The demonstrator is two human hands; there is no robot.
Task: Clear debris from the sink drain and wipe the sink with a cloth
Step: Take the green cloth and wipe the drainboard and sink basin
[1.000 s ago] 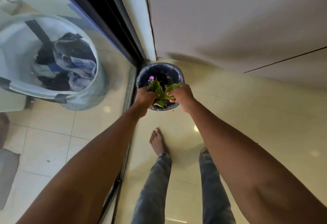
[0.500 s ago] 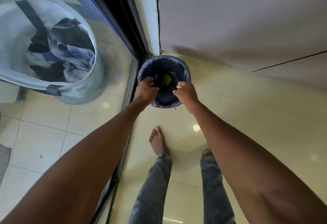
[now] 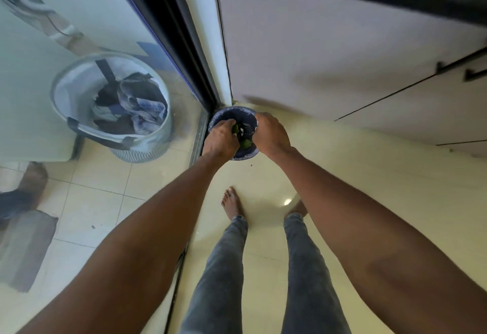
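A small bin [image 3: 233,111] lined with a dark bag stands on the floor in the corner between the sliding door and the cabinet. Green leaf scraps [image 3: 246,144] show inside it, between my hands. My left hand [image 3: 220,138] hangs over the bin's left rim, its fingers curled down beside a green scrap. Over the right rim is my right hand [image 3: 271,133], knuckles up and fingers bent into the bin. The fingertips of both hands are hidden, so any hold on the leaves is unclear. No sink or cloth is in view.
A black sliding door frame [image 3: 181,43] with glass runs along the left. Behind the glass stands a white laundry basket [image 3: 79,88] with clothes. White cabinet doors [image 3: 342,43] fill the right. My bare feet [image 3: 232,203] stand on cream floor tiles.
One second ago both hands held a bunch of green leaves above the bin. The leaves have since dropped in, and my hands are lower, over the bin's opening. The view has pulled back.
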